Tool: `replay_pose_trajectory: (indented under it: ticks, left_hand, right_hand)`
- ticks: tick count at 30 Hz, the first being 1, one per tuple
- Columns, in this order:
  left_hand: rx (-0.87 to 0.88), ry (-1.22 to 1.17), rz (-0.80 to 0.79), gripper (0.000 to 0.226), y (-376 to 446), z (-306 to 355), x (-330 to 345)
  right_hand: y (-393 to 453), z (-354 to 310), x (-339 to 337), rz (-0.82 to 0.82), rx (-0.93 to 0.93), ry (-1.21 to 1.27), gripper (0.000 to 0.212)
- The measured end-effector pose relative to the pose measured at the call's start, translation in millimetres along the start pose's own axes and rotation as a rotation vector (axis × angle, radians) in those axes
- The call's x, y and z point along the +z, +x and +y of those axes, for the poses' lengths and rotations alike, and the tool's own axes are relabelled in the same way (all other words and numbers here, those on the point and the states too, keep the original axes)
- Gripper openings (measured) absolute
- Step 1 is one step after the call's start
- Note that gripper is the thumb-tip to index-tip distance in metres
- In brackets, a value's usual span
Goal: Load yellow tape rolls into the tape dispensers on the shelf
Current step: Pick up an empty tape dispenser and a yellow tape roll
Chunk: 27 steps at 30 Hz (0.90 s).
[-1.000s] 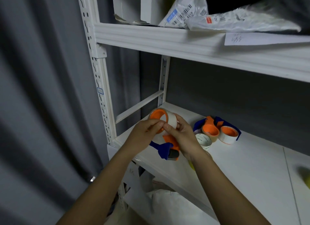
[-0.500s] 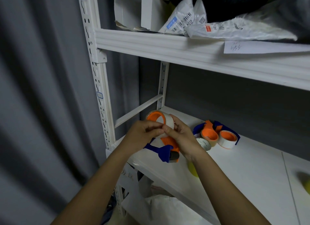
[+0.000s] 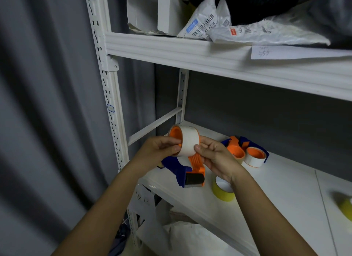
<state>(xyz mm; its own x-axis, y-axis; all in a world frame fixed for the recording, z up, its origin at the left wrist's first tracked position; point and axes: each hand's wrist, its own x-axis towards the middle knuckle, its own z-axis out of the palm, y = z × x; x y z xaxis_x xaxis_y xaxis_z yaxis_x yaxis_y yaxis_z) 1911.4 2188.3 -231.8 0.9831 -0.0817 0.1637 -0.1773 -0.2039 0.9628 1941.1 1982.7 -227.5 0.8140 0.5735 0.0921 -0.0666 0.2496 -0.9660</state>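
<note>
Both hands point(image 3: 162, 151) pinch dispenser's tape roll point(image 3: 187, 141), roll between grips.

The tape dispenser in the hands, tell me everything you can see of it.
The tape dispenser is orange and blue plastic, held above the shelf front. Its orange hub carries a pale roll on top; a ribbed orange body runs down to a black roller at the bottom, a blue handle juts left. The left hand and right hand pinch the roll.
</note>
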Motion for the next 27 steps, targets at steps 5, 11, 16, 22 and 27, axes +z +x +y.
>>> replay_pose_trajectory:
  ticks: [5,11,16,22,27]
  left_hand:
    - [-0.037,-0.017,-0.049,0.026,-2,-1,-1]
    - [-0.056,0.011,-0.112,0.027,-6,-2,1]
    - [-0.07,0.012,-0.172,0.027,-10,-1,-3]
    - [-0.141,-0.074,-0.173,0.02,-10,0,-8]
    - [-0.129,-0.205,0.136,0.017,-6,-5,1]
  right_hand:
    - [-6,1,0,0.046,0.002,-0.074,0.035]
    - [-12,8,1,0.047,0.022,-0.069,0.037]
    - [-13,13,2,0.037,0.029,-0.051,0.036]
    - [-9,13,5,0.064,0.028,-0.023,0.037]
    - [-2,24,11,0.353,-0.055,-0.177,0.017]
